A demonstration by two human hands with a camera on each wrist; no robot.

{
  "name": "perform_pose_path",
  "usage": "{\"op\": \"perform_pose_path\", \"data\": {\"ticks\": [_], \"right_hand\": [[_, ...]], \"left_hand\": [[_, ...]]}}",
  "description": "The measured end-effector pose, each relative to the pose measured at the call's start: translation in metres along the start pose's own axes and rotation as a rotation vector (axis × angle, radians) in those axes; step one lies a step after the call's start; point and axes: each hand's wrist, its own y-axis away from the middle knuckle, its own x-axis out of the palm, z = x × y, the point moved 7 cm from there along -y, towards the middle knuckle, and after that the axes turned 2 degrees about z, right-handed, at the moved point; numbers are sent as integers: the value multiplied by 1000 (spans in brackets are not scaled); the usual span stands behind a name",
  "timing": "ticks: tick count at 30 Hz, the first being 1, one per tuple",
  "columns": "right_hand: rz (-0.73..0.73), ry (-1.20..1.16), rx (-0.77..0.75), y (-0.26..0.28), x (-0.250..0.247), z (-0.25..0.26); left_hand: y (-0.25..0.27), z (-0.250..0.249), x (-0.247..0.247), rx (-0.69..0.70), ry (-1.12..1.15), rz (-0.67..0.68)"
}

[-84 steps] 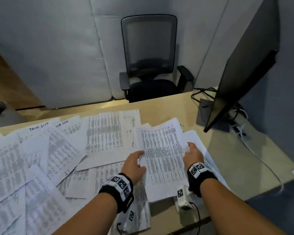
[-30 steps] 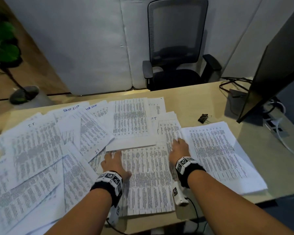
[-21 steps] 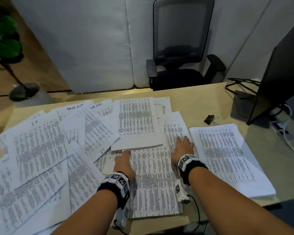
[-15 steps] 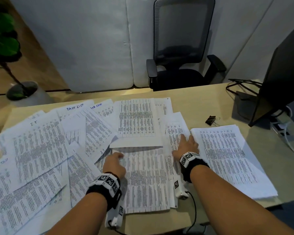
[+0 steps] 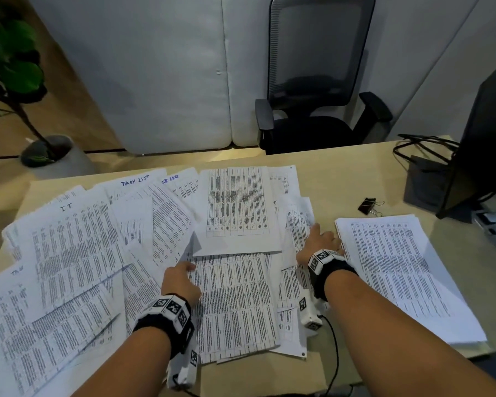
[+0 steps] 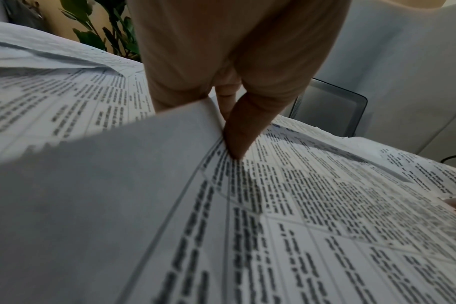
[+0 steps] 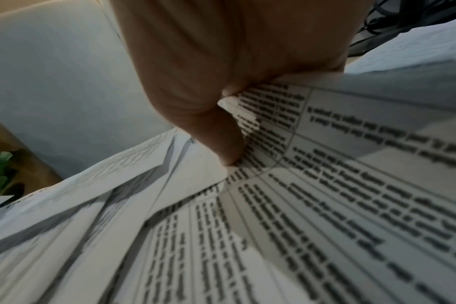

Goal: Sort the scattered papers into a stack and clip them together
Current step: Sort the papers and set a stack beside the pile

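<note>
sheet point(image 5: 235, 299) of printed tables, near centre of desk point(image 5: 335, 181), pinched at its left edge by left hand point(image 5: 181, 282) and at its right edge by right hand point(image 5: 318, 245), likely for transfer onto gathered stack point(image 5: 395, 270) at right; binder clip point(image 5: 368, 206) waits just beyond stack; scattered papers point(image 5: 78, 253) cover left.

Left hand point(image 5: 181, 282) and right hand point(image 5: 320, 243) pinch, thumbs down.
</note>
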Motion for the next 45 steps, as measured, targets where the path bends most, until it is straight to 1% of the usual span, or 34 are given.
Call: {"op": "perform_pose_path", "data": {"ticks": [3,6,9,14,20,22,25,28,30,32,33,35,37,38,39,41,42,44,45], "right_hand": [[-39,-136,-45,2,-2,7],[-162,-306,-102,6,-18,8],[-308,-355,-112,14,-38,0],[-487,-379,-88,30,-75,-10],[-695,-567,-205,58,-119,-8],[-755,-643,-280,64,-130,-4],[-844,-714,-491,81,-144,10],[-937,-720,-692,108,-157,24],[-995,-719,-783,128,-167,31],[-1025,-729,-853,141,-175,37],[-1026,-742,-882,145,-178,40],[-1008,-789,-943,150,-185,45],[-939,-852,-1003,155,-189,50],[-875,-884,-1021,156,-189,54],[-789,-925,-1026,155,-187,59],[-589,-1021,-1003,147,-180,70],[-506,-1048,-966,139,-175,74],[-401,-1040,-872,122,-161,74],[-361,-1015,-838,113,-153,73]], "left_hand": [[0,1,0,-8,17,11],[1,1,-1,-16,26,7],[2,1,-2,-29,38,6],[4,-3,-5,-24,6,-8],[13,-14,-7,-13,-117,-16],[17,-16,-9,-34,-177,-16],[23,-23,-13,-75,-283,-43],[27,-33,-19,-88,-224,-76],[29,-43,-23,-85,-213,-67],[28,-55,-31,-38,-210,-66],[27,-61,-36,-15,-180,-84],[25,-78,-47,90,-45,-137],[30,-94,-62,216,252,-183],[33,-100,-69,269,410,-190],[36,-104,-75,290,519,-186],[40,-110,-88,335,691,-146],[39,-110,-92,365,786,-121],[36,-104,-98,394,874,-92],[33,-97,-96,369,883,-80]]}}
